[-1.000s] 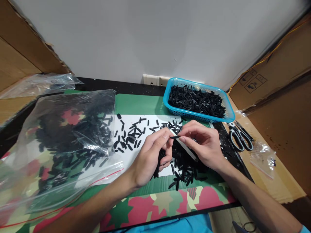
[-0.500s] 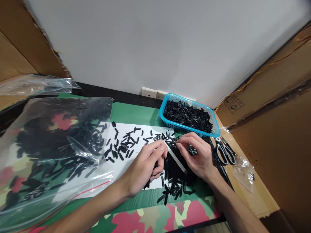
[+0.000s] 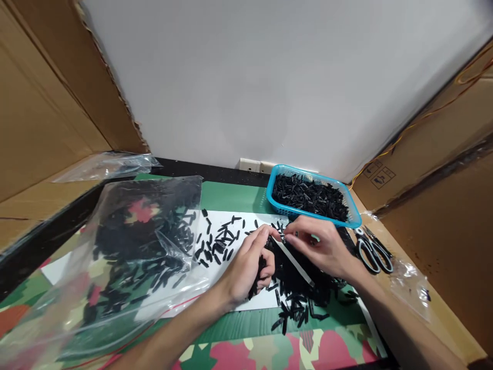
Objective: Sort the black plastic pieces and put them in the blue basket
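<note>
My left hand is curled around several small black strip-like pieces, which show between its fingers. Its thumb and forefinger point toward my right hand, whose thumb and forefinger are pinched close by; whatever lies between those tips is too small to make out. Under both hands spreads a dark pile of the same pieces. A narrow white strip slants across this pile, its upper end close to my left fingertips. More black pieces are scattered over a white sheet left of the hands.
Behind my right hand stands a blue basket filled with black pieces. Scissors and a small clear bag lie on cardboard to the right. A large clear bag holding black pieces covers the left side. Cardboard walls flank the table.
The view has swung, so everything appears lower and farther right. My left thumb and forefinger now reach out more, exposing black pieces in the palm. My right hand stays pinched beside them.
</note>
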